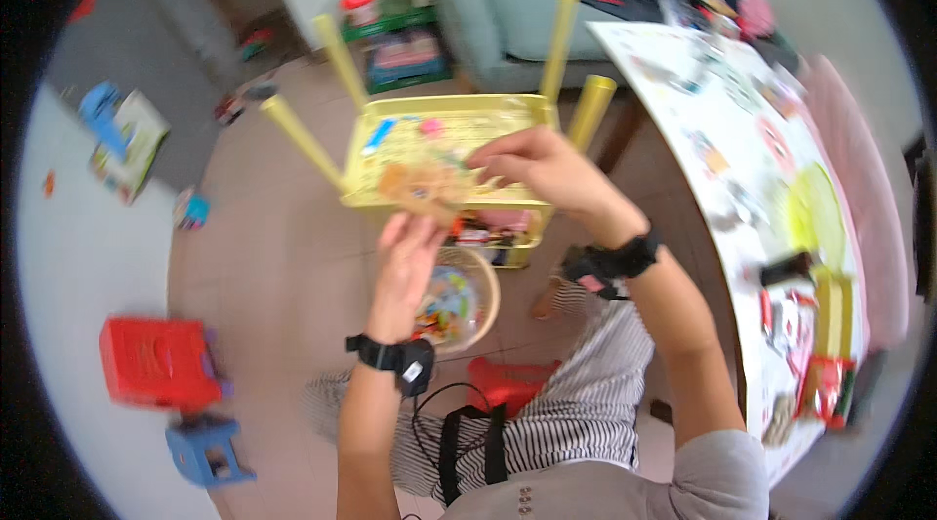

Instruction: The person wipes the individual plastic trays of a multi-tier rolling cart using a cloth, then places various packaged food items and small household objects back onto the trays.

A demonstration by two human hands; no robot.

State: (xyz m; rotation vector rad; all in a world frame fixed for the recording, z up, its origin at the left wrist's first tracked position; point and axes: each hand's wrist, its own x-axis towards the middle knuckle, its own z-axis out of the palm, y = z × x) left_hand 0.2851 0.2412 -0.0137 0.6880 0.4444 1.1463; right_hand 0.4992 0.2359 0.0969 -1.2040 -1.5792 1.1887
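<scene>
My left hand grips a tan, flat packet or card, blurred, at the front edge of a yellow plastic trolley's top tray. Over the right part of that tray is my right hand, its fingers bent toward the packet. Blur near those fingertips hides whether they pinch anything. On the tray lie a blue-and-white item and a small pink item. A lower tier holds mixed small goods. Below my left hand, a round beige basket contains colourful small items.
A white table with clutter runs along the right. Yellow posts rise at the trolley's corners. A red stool stands between my legs; a red plastic box and a blue stool are at left. A grey-green sofa sits behind.
</scene>
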